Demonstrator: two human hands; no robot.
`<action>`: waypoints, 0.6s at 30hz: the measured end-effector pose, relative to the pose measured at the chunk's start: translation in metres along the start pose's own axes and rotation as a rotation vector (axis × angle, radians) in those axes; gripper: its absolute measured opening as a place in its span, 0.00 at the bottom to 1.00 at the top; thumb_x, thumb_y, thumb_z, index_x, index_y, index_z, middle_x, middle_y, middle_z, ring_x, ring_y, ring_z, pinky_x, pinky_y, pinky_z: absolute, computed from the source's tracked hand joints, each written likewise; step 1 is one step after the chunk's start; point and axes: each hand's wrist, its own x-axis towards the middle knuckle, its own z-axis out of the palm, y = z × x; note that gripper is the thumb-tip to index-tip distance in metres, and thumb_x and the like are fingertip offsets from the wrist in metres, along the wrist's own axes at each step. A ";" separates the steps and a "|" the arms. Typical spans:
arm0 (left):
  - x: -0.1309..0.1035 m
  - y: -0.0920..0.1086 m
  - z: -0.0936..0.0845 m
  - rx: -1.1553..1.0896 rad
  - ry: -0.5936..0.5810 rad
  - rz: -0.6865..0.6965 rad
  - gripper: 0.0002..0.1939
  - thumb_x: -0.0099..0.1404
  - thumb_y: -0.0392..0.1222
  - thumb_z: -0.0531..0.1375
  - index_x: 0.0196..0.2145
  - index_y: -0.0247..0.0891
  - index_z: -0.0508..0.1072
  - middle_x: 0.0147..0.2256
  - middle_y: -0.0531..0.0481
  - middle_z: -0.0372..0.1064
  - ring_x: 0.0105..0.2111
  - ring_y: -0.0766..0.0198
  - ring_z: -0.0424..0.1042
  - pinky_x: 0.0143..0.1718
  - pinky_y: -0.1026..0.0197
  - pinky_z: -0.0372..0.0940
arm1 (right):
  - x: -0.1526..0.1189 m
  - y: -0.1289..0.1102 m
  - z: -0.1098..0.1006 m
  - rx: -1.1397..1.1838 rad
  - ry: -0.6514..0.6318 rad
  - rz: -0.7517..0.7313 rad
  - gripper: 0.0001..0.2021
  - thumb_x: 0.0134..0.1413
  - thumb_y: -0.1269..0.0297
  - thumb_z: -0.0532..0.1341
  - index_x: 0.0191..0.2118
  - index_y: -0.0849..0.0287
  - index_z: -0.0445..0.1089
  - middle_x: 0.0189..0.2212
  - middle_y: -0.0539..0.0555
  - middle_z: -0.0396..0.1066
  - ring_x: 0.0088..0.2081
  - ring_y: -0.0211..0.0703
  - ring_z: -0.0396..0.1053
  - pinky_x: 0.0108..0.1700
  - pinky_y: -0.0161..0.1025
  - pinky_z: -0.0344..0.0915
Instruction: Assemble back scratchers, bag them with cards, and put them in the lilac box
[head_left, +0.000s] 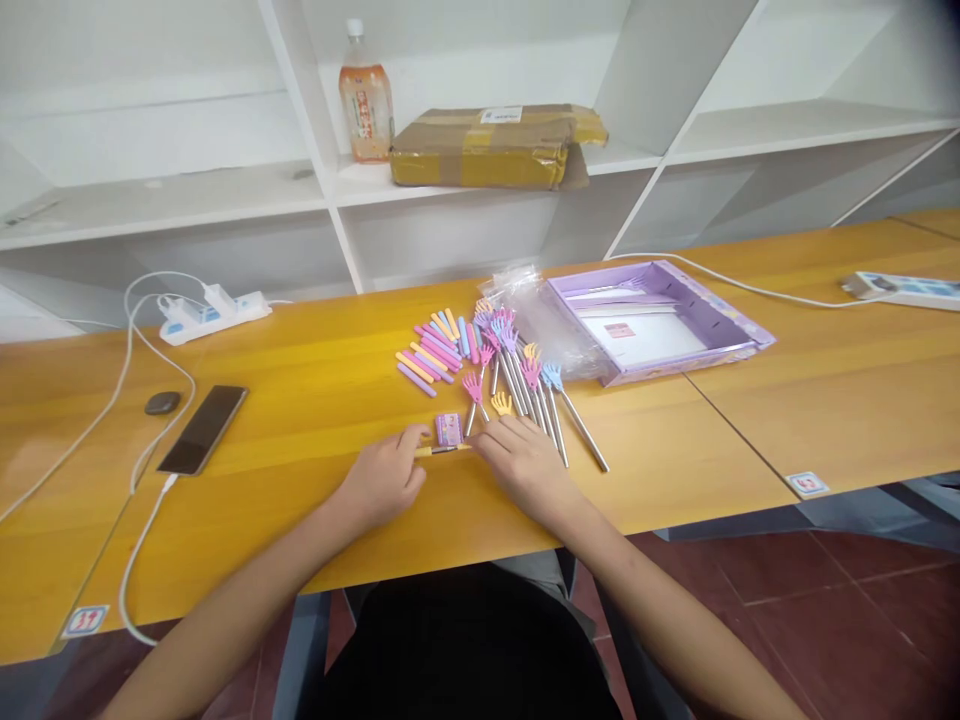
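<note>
My left hand [386, 474] is closed on the yellow end of a thin stick [442, 449] with a metal middle. At the stick's other end, my right hand [521, 462] has its fingers closed, partly hiding that end. A small purple packet [449, 429] lies just behind the stick. Beyond my hands lie several pink, yellow, purple and blue tubes [435, 352]. Several metal rods with small coloured plastic hands [531, 375] lie beside them, and a yellow plastic hand [501, 403] is close to my right fingers.
A purple open box [660, 320] stands right, beside clear plastic wrapping [540, 320]. At left are a phone [202, 430], cables, a black mouse-like object [162, 403] and a power strip [214, 318]. The shelf holds a bottle [366, 100] and a taped carton [480, 150].
</note>
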 end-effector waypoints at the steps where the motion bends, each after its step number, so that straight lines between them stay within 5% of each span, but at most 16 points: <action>1: 0.002 -0.004 -0.003 -0.109 0.033 -0.003 0.16 0.67 0.32 0.55 0.51 0.41 0.72 0.44 0.43 0.80 0.43 0.52 0.78 0.44 0.53 0.70 | -0.002 0.006 -0.001 0.011 0.002 0.025 0.13 0.77 0.71 0.55 0.41 0.53 0.75 0.33 0.53 0.73 0.37 0.47 0.65 0.40 0.44 0.57; 3: 0.009 -0.015 -0.010 -0.266 0.148 -0.006 0.10 0.72 0.37 0.54 0.45 0.41 0.74 0.45 0.42 0.78 0.47 0.51 0.76 0.50 0.50 0.69 | -0.004 0.018 -0.004 0.050 0.015 0.084 0.11 0.77 0.69 0.57 0.40 0.53 0.75 0.33 0.54 0.74 0.37 0.48 0.67 0.40 0.45 0.59; 7: 0.031 -0.058 -0.018 -0.419 0.396 -0.196 0.23 0.79 0.45 0.49 0.28 0.41 0.75 0.37 0.44 0.79 0.44 0.54 0.75 0.53 0.52 0.66 | -0.002 0.052 -0.019 0.115 0.085 0.229 0.09 0.75 0.65 0.60 0.41 0.54 0.77 0.34 0.55 0.75 0.37 0.48 0.69 0.40 0.44 0.63; 12: 0.043 -0.110 -0.006 -0.473 0.393 -0.407 0.28 0.67 0.40 0.55 0.08 0.44 0.63 0.31 0.46 0.78 0.40 0.57 0.74 0.49 0.57 0.67 | 0.010 0.109 -0.049 0.110 0.269 0.412 0.07 0.72 0.60 0.64 0.42 0.54 0.79 0.35 0.54 0.76 0.39 0.47 0.73 0.42 0.44 0.68; 18: 0.035 -0.124 0.006 -0.532 0.397 -0.468 0.25 0.58 0.37 0.57 0.06 0.45 0.62 0.19 0.48 0.68 0.32 0.58 0.71 0.37 0.58 0.65 | 0.012 0.146 -0.083 -0.002 0.505 0.640 0.08 0.64 0.55 0.69 0.40 0.53 0.83 0.34 0.52 0.79 0.36 0.45 0.73 0.43 0.44 0.70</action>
